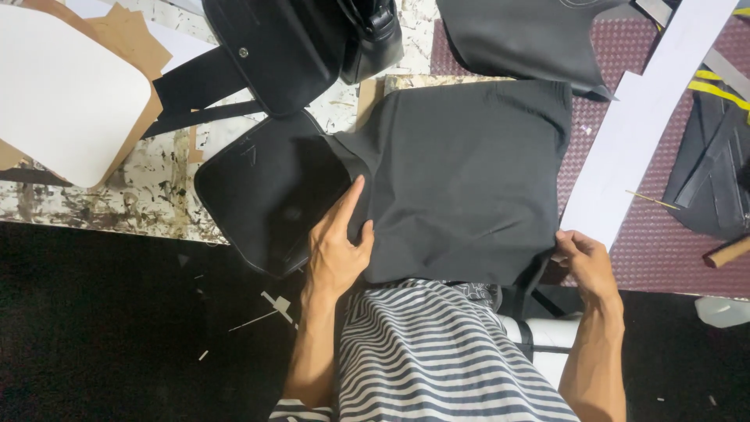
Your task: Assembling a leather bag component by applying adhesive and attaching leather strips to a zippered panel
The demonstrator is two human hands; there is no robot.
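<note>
A large black fabric piece (469, 172) lies spread on the worktable in front of me. My left hand (337, 246) rests flat on its near left edge, index finger stretched out, where the fabric meets a glossy black bag flap (269, 191). My right hand (584, 262) pinches the near right corner of the fabric. The flap hangs partly over the table's front edge.
A black leather bag (289, 39) with straps lies at the back. White and brown card templates (66, 86) sit at far left. A long white strip (648, 117) crosses a maroon mat (672, 250) on the right, beside black pieces with yellow tape (715, 148).
</note>
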